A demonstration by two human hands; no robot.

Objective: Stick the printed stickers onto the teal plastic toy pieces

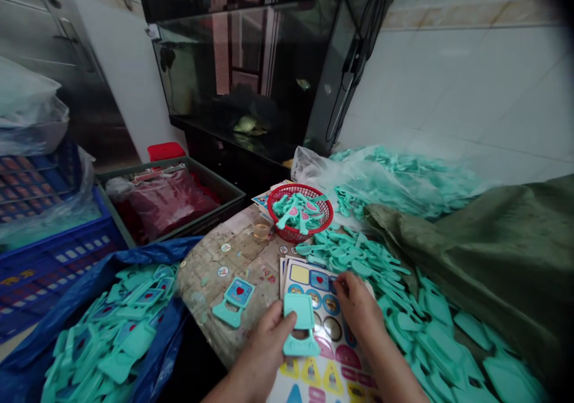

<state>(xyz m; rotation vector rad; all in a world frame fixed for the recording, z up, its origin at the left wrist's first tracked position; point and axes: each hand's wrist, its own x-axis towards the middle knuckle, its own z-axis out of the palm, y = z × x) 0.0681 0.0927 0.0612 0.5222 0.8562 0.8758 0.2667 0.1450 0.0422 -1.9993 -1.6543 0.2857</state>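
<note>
My left hand grips a teal plastic toy monitor with a blank square face and a wide foot. It is held over a sheet of stickers. My right hand has its fingers pinched at the sheet's upper right, on a blue sticker that they partly cover. Beside that spot a blue heart sticker lies on the sheet. To the left on the table rests another toy monitor, with a heart sticker on its face.
A red basket of small teal pieces stands at the table's far end. Loose teal parts are heaped at right, beside a green cloth. A blue bag of stickered pieces sits at left. A fish tank stands behind.
</note>
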